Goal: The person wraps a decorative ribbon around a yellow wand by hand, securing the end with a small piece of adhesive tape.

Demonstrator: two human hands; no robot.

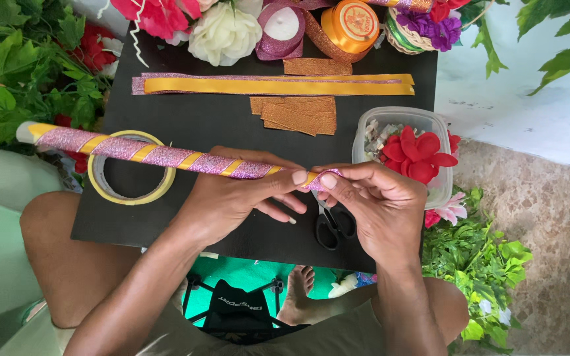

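Observation:
A long stick [146, 153] wrapped in spiralling pink glitter and yellow ribbon lies across the black board [219, 125], running from the left edge to the middle. My left hand [232, 198] grips it near its right end. My right hand [371, 204] pinches the ribbon's end at the stick's tip, thumb to thumb with the left. Black scissors [334, 225] lie on the board just under my right hand.
A yellow tape ring [103, 188] sits under the stick. Yellow and pink ribbon strips [278, 85], copper glitter pieces [298, 115], a pink ribbon spool [282, 29] and an orange jar [351, 25] lie further back. A clear tub [397, 118] holds a red flower [418, 155]. Artificial flowers and leaves surround the board.

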